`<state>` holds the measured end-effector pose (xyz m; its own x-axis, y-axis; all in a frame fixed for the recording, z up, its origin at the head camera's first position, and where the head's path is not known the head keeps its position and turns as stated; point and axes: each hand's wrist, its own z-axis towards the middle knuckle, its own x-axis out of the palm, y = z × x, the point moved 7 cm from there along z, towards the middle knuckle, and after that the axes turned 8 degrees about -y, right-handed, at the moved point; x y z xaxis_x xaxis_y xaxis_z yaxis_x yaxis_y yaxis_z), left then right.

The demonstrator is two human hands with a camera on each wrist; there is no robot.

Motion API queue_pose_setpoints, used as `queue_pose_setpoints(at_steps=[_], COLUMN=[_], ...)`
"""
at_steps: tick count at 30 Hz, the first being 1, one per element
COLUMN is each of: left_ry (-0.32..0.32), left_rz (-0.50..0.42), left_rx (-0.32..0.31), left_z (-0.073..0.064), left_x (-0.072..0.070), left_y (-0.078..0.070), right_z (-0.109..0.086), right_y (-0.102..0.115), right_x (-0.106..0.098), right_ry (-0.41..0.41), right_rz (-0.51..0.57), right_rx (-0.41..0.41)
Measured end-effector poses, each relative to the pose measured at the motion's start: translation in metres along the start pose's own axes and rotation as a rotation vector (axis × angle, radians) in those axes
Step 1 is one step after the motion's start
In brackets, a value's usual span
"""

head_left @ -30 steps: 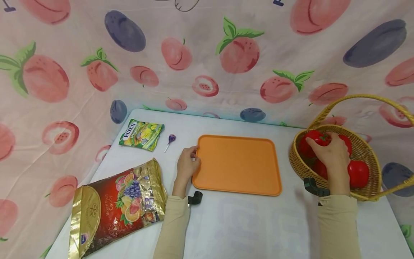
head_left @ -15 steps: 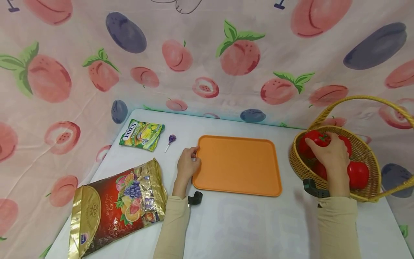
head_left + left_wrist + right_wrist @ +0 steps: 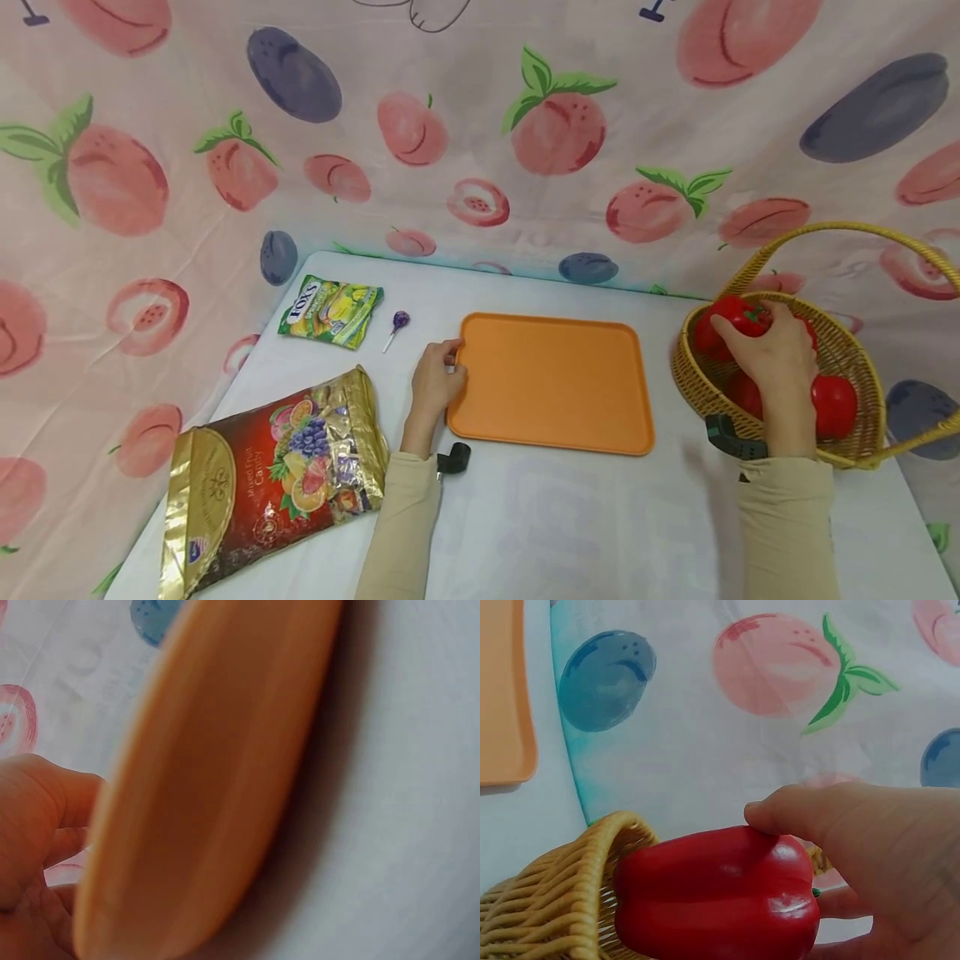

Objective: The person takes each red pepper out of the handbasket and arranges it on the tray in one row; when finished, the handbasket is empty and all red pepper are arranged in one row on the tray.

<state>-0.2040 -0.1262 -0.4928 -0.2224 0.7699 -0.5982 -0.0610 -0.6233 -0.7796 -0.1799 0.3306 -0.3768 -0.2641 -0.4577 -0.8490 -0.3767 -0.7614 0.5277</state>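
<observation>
In the head view my right hand (image 3: 780, 350) is inside the wicker basket (image 3: 693, 379) at the right, gripping a red bell pepper (image 3: 723, 325). The right wrist view shows this bell pepper (image 3: 716, 896) lying sideways, the thumb on its upper side near the stem end and other fingers behind that end. More red peppers (image 3: 834, 407) lie beneath and beside the hand, partly covered by it. My left hand (image 3: 437, 379) holds the left rim of an orange tray (image 3: 551, 383), thumb and fingers at the edge. Nothing lies on the tray.
Left of the tray are a lollipop (image 3: 399, 322), a green FOX'S candy bag (image 3: 330, 312) and a large red-and-gold mixed fruit candy bag (image 3: 277, 479). The basket's tall handle (image 3: 847, 225) arches over its opening. Fruit-printed cloth (image 3: 480, 125) hangs behind the white table.
My right hand and the bell pepper in it have shifted very slightly up and to the right within the basket. The left hand stays at the tray's edge.
</observation>
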Motion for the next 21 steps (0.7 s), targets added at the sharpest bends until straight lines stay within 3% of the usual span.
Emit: queue_pose_setpoints(at_steps=[8, 21], left_ry=[-0.008, -0.004], left_rz=[-0.012, -0.012], left_rx=[0.017, 0.006], left_z=[0.0, 0.0], left_x=[-0.001, 0.001], left_y=[-0.002, 0.002], right_z=[-0.003, -0.004], right_y=[0.01, 0.02], right_x=[-0.007, -0.003], right_ry=[-0.057, -0.028], right_rz=[0.014, 0.005], right_rx=[-0.035, -0.041])
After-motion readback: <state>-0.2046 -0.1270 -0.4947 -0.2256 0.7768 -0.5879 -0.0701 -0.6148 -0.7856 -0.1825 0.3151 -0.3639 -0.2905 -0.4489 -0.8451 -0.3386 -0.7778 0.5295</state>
